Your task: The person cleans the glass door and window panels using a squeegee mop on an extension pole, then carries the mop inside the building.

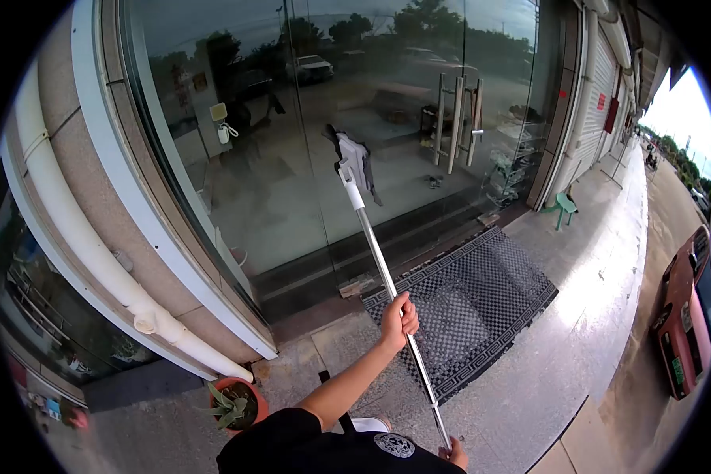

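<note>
A flat mop [381, 265] with a silver pole slants up from the bottom of the view to the glass door. Its head [355, 162] carries a grey cloth pad and appears to lie against the pane. My left hand [400, 321] is closed around the middle of the pole, arm stretched forward. Lower down, near my body, my right hand [454, 455] grips the bottom end of the pole; only part of this hand shows. The glass [284, 182] reflects trees and parked cars.
A dark patterned doormat [482, 304] lies before the door, which has upright bar handles [450, 126]. A potted plant [233, 403] stands by the wall near a white pipe [95, 229]. To the right are a green stool [562, 207] and a parked red car [687, 316].
</note>
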The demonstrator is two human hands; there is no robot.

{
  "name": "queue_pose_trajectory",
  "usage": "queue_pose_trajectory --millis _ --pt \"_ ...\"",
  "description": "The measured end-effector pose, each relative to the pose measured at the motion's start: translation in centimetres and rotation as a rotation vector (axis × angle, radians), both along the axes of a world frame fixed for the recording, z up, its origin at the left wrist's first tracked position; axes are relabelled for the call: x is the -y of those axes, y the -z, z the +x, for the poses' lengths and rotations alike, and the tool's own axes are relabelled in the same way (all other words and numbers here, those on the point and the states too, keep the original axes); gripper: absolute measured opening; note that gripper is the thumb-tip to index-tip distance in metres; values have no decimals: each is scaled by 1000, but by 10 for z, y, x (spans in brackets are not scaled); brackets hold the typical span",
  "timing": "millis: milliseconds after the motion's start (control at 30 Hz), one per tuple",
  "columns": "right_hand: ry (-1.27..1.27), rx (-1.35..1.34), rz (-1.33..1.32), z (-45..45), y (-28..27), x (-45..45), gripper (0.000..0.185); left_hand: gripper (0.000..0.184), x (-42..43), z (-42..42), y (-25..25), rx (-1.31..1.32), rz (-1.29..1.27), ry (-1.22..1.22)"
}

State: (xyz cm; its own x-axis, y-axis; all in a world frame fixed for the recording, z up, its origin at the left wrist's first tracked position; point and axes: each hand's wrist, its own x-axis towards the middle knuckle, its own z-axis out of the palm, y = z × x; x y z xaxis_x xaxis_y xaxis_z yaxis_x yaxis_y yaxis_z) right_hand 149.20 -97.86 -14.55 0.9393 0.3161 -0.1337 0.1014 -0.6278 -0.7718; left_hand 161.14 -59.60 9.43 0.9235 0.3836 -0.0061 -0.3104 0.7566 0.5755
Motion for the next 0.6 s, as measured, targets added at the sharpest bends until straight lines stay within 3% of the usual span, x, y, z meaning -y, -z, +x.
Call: queue_pose_trajectory --millis 100,233,400,467,600 --pt "-5 262 -64 78 -36 -52 33 44 -42 60 -23 -101 89 -208" --pt "-113 337 -135 183 -61 -133 24 41 -128 142 -69 -159 213 -466" --pt "-306 237 261 324 -80 -285 20 38 -255 259 -151 29 453 -585" --pt "-422 26 453 386 -87 -354 14 38 -302 306 -195 26 617 -639" --pt "-453 -225 526 460 -149 -439 12 33 -378 378 -244 19 668 -686"
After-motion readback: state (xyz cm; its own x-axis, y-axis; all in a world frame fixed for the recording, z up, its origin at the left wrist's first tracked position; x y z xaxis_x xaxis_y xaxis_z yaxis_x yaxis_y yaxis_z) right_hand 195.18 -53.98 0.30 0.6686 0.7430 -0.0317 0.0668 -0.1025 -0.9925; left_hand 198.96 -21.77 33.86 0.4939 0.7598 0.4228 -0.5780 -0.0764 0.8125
